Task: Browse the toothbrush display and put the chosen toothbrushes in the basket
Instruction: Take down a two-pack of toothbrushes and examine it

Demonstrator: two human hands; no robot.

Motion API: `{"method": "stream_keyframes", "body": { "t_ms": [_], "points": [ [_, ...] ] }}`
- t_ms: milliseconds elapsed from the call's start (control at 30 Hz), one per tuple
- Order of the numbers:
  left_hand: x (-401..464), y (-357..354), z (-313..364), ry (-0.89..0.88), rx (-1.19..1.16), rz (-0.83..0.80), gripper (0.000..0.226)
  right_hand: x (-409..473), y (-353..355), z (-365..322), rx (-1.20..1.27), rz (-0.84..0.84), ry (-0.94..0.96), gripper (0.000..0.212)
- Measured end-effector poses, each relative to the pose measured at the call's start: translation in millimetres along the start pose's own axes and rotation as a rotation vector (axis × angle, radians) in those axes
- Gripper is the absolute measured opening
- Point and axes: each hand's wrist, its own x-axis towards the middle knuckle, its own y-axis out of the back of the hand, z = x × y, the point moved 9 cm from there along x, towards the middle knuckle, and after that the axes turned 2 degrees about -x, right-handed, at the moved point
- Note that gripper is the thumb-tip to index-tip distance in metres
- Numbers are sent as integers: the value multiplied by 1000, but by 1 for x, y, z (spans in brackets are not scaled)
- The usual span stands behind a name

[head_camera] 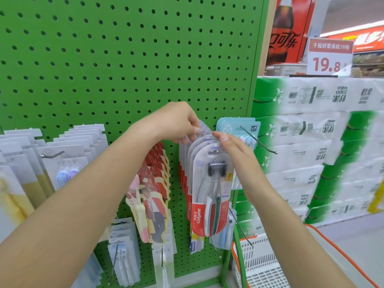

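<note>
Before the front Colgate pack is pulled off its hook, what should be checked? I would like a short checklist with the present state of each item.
1. Left hand grips the tops of the packs behind the front one: ok, its fingers are curled over them.
2. Right hand holds the front Colgate toothbrush pack: cannot tell; its fingers touch the top edge, but no firm pinch shows.
3. Pack free of the hook: not ok, it hangs on it.
4. Path along the hook toward the person: ok, no pack hangs in front.
5. Basket ready at lower right: ok, its rim shows beside the green pegboard.
6. Neighbouring empty hook clear of the right hand: cannot tell.
</note>
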Motion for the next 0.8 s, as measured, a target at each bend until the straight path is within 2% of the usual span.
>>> {"method": "stream_keyframes", "body": {
  "t_ms": [67,133,300,400,567,800],
  "points": [
    [3,14,-3,2,105,149,14,0,0,2,-8,2,-2,29],
    [5,18,-2,-8,173,206,15,1,0,3,-12,4,-7,30],
    [14,-4,-2,-20,141,41,16,0,-1,2,-20,15,-17,27],
    [19,-14,-2,-15,174,38,18,-2,1,3,-18,16,-33,26],
    [15,-13,-1,6,182,30,14,-6,1,1,-46,-2,-57,36],
    [-2,0,-15,71,151,71,16,-16,13,-2,48,93,-33,26]
  ]
}}
